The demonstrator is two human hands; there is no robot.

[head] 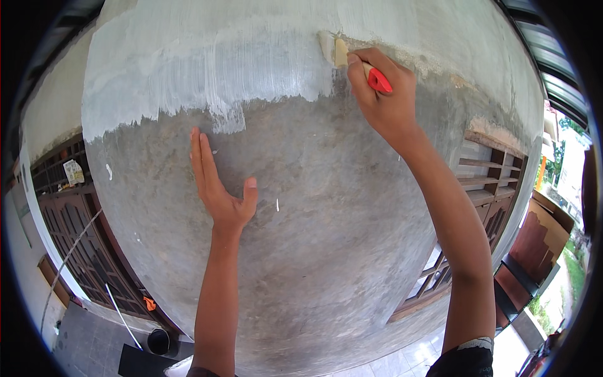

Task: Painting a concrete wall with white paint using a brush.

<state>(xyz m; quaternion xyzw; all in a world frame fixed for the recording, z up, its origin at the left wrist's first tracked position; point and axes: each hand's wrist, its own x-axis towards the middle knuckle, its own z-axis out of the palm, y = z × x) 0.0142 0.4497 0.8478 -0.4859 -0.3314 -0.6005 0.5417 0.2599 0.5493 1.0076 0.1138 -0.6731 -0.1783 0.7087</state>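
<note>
A bare grey plastered wall [311, 235] fills the middle of the view. White paint [188, 70] covers its upper part, ending below in a ragged brushed edge. My right hand [388, 92] grips a paintbrush [378, 80] with a pale handle and a red end. The brush's bristles [326, 47] press on the wall at the right end of the wet white band. To the left and lower, my left hand [221, 188] rests against the bare plaster, fingers pointing up and thumb apart, holding nothing. A few white paint drips [277, 205] mark the wall around it.
At left are a brown wooden door [89, 245] and a thin pole [122, 315]. A black bucket [158, 341] stands on the floor below. A wooden-framed window [428, 278] is at right, with brown boards [537, 235] beyond it. Metal roofing [560, 89] hangs overhead.
</note>
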